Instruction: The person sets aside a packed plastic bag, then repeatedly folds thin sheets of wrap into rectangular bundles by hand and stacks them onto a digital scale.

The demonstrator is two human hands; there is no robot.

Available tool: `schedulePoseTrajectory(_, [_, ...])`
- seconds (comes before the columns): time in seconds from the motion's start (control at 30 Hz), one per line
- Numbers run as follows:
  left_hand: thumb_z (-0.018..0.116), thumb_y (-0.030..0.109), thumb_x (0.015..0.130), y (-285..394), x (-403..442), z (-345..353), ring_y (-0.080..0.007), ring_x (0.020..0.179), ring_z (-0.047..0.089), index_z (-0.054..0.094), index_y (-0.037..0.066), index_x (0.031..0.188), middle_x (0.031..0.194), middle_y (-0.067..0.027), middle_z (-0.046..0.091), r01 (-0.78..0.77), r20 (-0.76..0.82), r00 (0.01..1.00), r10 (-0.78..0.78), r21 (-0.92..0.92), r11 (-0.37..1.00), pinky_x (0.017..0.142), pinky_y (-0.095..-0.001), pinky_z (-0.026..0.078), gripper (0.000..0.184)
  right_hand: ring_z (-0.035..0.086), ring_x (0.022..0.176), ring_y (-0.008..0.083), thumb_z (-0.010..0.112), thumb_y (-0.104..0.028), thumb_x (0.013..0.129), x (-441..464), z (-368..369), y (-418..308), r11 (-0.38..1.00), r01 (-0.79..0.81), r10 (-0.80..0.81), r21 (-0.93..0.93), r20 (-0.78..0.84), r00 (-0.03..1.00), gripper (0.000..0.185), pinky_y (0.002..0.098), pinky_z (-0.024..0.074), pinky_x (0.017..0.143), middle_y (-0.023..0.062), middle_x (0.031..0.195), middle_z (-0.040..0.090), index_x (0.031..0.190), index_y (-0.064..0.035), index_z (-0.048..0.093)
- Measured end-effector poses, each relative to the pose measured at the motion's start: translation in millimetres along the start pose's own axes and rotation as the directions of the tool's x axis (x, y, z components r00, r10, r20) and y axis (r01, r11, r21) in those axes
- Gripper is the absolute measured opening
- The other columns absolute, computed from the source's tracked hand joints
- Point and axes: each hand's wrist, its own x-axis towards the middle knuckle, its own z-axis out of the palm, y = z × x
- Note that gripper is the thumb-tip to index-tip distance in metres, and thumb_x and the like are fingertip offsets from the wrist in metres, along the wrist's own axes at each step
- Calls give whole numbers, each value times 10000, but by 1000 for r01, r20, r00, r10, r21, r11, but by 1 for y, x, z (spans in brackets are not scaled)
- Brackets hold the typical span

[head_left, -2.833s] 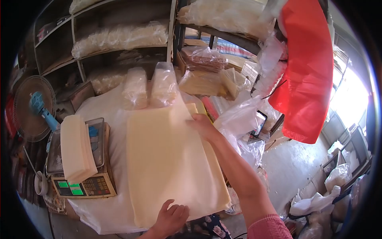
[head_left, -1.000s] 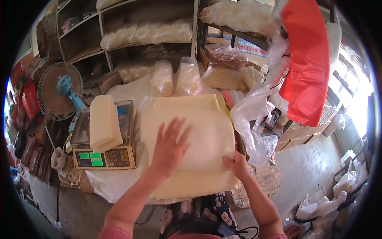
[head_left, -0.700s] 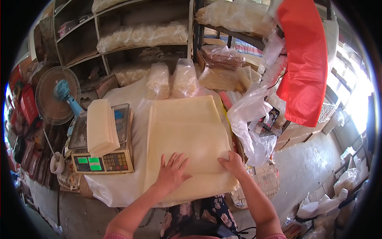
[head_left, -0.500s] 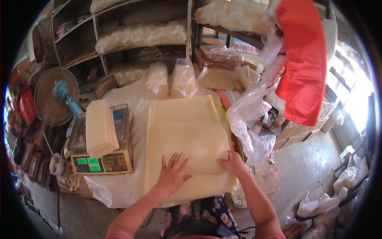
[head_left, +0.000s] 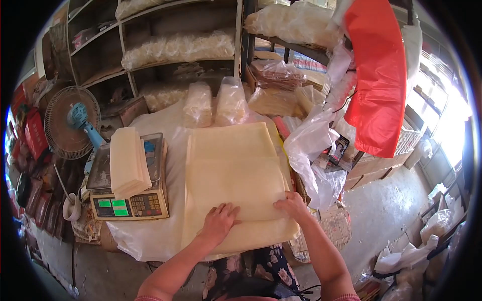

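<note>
Along the near edge of the plastic-covered tabletop (head_left: 155,241) lie pale sheets (head_left: 236,180), probably light, limp and easily creased, best taken by their right edge, where the right grip (head_left: 293,205) pinches the top layer while the left grip (head_left: 220,223) rests open, fingers loosely bent.

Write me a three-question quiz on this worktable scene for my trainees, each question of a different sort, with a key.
1. Multiple choice: what rests on the scale?
a) a phone
b) a stack of narrow pale sheets
c) a red bag

2. True or false: the right hand is at the side of the large pale sheets farther from the scale.

3. Fill in one colour: the long hanging plastic at the right of the view is ____.

Key: 1 b; 2 true; 3 red.
</note>
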Motion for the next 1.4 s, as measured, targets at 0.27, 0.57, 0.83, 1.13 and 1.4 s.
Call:
schedulePoseTrajectory(0.27, [688,223,762,2,-2,5,-273,1032,587,602,76,1081,1088,-124,596,-115,-59,991,124,137,984,830,-370,485,362,448,1194,351,587,-197,812,-23,22,-24,720,353,-605,-598,-291,741,568,410,367,1000,202,1306,458,1329,-42,411])
schedulePoseTrajectory(0.57, [599,207,818,9,-11,8,-335,1098,552,590,38,1149,1183,-187,568,-113,-50,991,127,214,970,933,-431,436,371,134,1395,398,475,-328,931,-20,77,-4,461,463,-600,-757,119,791,519,597,136,1096,169,1480,258,1407,-154,365])
schedulePoseTrajectory(0.83, [576,152,837,7,-21,-18,-326,1235,453,556,21,1189,1258,-186,523,-57,103,992,68,-108,992,1039,-454,344,376,133,1401,385,422,-377,948,-16,83,4,452,444,-574,-774,129,809,512,597,88,1105,150,1499,246,1415,-176,360])
schedulePoseTrajectory(1.13, [618,153,813,-41,-91,-95,-319,1218,445,526,19,1201,1277,-130,508,329,166,941,-295,-249,911,1048,-441,327,420,121,1411,366,417,-358,945,-18,80,0,433,419,-561,-798,125,818,514,574,71,1117,132,1508,235,1427,-195,339])
schedulePoseTrajectory(1.4, [668,278,802,-44,-101,-95,-305,1214,456,504,26,1239,1347,-118,454,153,354,928,-118,-73,986,1034,-407,355,530,117,1405,390,398,-378,949,-18,81,1,397,403,-553,-825,135,822,528,591,66,1110,156,1509,222,1430,-169,336])
